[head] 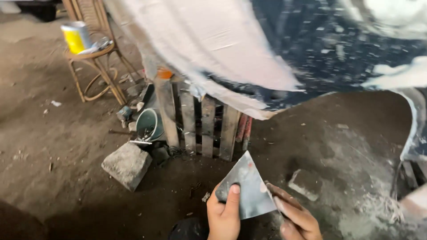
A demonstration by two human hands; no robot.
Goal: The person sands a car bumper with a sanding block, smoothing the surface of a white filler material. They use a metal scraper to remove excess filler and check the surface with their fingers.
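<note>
Dirt floor beneath both hands.
Left hand pinches a grey triangular scraper at its 7 o'clock corner; right hand grips its 4 o'clock edge.

Both hands are bare, with no gloves, rings or watch. The left hand has short, pale nails. The right hand is smeared with pale grey-white putty or dust along its fingers. No sleeve shows at either wrist. A dark patch of clothing sits just beside the left hand.

left hand thumb raised, right hand fingers extended
</note>
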